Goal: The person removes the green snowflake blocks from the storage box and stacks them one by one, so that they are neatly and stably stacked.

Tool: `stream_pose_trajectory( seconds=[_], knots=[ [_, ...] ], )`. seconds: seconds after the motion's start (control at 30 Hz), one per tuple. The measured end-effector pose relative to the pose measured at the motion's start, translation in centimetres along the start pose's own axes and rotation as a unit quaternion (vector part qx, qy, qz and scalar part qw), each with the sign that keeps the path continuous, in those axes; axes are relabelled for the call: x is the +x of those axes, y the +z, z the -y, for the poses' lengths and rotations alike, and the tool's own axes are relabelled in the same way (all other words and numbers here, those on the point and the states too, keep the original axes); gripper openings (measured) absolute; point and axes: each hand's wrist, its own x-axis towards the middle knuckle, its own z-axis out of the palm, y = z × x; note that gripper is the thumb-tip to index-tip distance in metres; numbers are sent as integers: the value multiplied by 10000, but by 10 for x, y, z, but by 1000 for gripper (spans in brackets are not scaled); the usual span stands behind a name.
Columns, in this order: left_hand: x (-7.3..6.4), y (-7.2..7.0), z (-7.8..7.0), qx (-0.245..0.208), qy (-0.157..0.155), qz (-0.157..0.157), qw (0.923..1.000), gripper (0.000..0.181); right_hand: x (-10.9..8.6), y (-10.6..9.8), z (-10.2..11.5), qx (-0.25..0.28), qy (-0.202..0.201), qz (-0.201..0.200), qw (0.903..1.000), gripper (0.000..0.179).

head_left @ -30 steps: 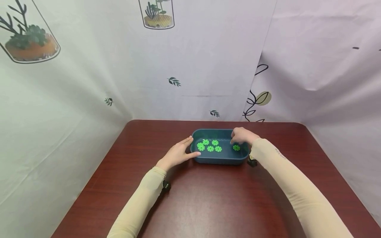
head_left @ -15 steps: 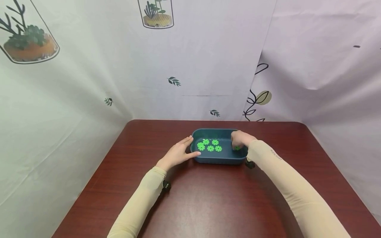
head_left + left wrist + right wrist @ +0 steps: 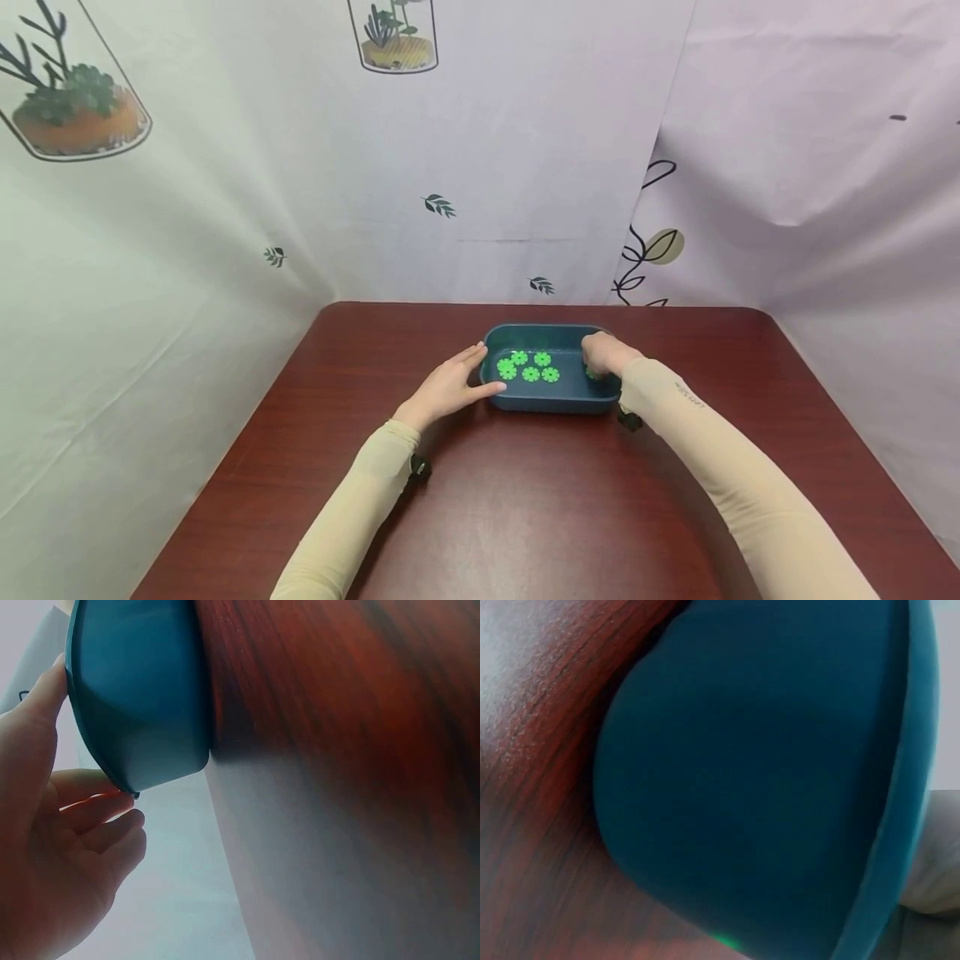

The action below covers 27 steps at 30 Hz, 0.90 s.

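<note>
A dark teal rectangular tray (image 3: 555, 405) stands toward the table's far side. Several bright green flower-shaped pieces (image 3: 530, 374) lie flat in its left half. My left hand (image 3: 442, 390) holds the tray's left end, thumb over the front rim and fingers at the left rim; the left wrist view shows the thumb (image 3: 46, 690) and fingers at the rim. Inside the tray's right end, my right hand (image 3: 606, 353) reaches down with curled fingers onto one green flower-shaped piece (image 3: 592, 373), mostly covered. The right wrist view shows mainly the tray's outer wall (image 3: 742, 765), hiding the fingertips.
The tray stands on a reddish-brown wooden table (image 3: 540, 500), whose far edge lies a short way behind it. A pale printed curtain (image 3: 375, 167) hangs behind and along both sides. A small green glow (image 3: 726, 941) shows beneath the tray wall in the right wrist view.
My right hand has lowered onto the green piece at the tray's right end, and both have shifted slightly left. My left hand and the other pieces stay put.
</note>
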Motion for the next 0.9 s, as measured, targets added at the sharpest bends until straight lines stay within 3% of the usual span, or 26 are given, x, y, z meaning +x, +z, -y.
stream_pose_trajectory(
  seconds=[0.3,0.43,0.5,0.67,0.9],
  knots=[
    [0,0,0,-54,-10,14,10000,97,2,-1,1,96,6,304,9995,7],
    [0,-1,-1,-36,6,9,10000,97,3,-2,1,242,-51,507,9984,25],
    [-1,-2,-1,-26,2,4,10000,96,3,-4,2,295,-126,545,9980,25],
    [-1,-2,-1,-53,41,-34,10000,96,0,-4,2,433,-215,451,9978,9],
    [0,-1,-1,-21,31,-30,10000,96,-3,0,3,710,-211,110,9972,13]
  ],
)
